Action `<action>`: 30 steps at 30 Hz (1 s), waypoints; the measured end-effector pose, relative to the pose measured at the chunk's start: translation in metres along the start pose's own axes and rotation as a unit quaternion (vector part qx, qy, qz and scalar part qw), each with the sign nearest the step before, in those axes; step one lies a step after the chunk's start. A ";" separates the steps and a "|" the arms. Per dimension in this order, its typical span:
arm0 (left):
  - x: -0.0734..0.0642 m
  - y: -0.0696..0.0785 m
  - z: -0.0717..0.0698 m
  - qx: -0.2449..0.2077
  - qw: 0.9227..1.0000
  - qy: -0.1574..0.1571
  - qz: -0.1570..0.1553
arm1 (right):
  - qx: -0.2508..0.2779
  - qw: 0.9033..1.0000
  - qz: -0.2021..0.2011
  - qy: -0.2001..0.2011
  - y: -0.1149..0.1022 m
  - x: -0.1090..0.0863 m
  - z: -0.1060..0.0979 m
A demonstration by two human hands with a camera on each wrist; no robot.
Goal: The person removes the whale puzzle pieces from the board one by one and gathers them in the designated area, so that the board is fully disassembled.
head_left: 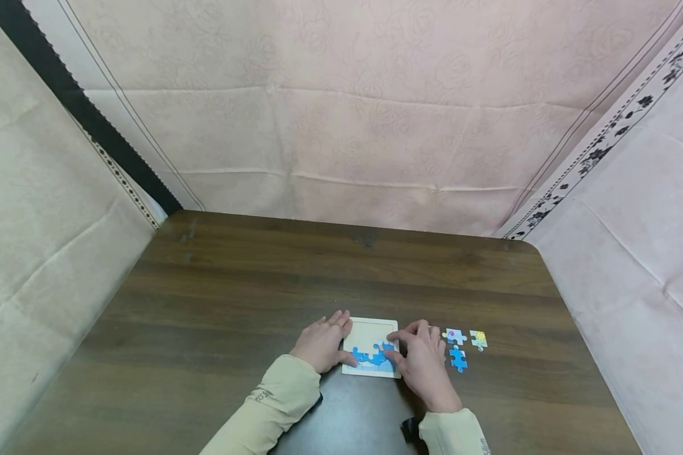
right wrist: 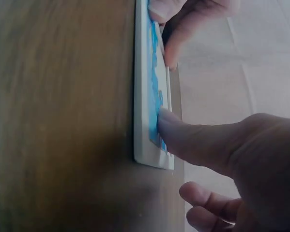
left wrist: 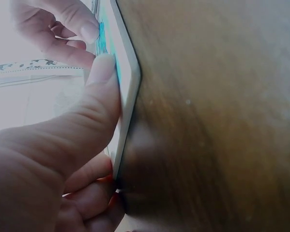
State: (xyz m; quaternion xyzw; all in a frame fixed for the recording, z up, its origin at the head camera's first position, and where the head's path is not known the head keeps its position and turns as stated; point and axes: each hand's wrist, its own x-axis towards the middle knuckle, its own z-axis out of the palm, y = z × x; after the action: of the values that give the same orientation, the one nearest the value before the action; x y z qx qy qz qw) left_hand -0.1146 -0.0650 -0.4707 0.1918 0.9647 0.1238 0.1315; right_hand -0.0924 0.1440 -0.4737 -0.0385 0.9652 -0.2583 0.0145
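Note:
A small white-rimmed puzzle board lies on the table, its lower part filled with blue jigsaw pieces. At its left edge rests my left hand, fingers extended along the side and thumb on the lower left corner. My right hand is over the board's right edge. Its thumb and bent index finger pinch a blue puzzle piece at the right of the picture. In the right wrist view, the right thumb touches the blue surface; the index fingertip is hidden there.
Right of the right hand lie loose pieces: a white-and-blue one, a yellow-and-white one and a blue one. Another is partly hidden by the fingers. The brown wooden table meets pale cloth at the back and sides.

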 end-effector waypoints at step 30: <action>0.001 0.000 0.000 0.008 1.000 -0.002 0.002 | -0.076 0.996 0.013 -0.033 -0.012 0.014 -0.005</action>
State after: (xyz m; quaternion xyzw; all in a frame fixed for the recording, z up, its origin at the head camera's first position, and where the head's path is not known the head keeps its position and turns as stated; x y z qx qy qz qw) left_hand -0.1154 -0.0651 -0.4706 0.1948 0.9649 0.1162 0.1322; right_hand -0.1059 0.1349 -0.4638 -0.0360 0.9814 -0.1829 0.0470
